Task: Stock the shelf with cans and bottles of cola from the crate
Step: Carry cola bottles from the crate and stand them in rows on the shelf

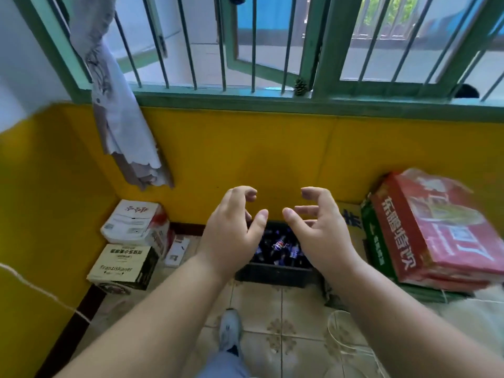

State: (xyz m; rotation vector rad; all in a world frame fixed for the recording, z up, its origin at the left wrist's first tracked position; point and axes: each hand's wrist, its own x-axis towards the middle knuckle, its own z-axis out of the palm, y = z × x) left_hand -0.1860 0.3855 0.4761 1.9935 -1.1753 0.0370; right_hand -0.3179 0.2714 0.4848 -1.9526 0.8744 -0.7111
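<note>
Head view. Left hand [231, 230] & right hand [317, 227] held out side by side above the dark crate [272, 274], fingers [246, 193] loosely curled, spread, holding nothing; gap between thumbs. Crate sits on tiled floor [286, 323] against yellow wall [245, 148], cola bottles [279, 245] inside. Stacked cartons [128, 252] to the left, red carton [436, 230] close on the right.

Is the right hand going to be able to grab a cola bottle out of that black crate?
Probably yes. The right hand hangs empty, fingers loosely curled, above the open-topped crate. Nothing covers the cola bottles, and the left hand is off to the side.
</note>
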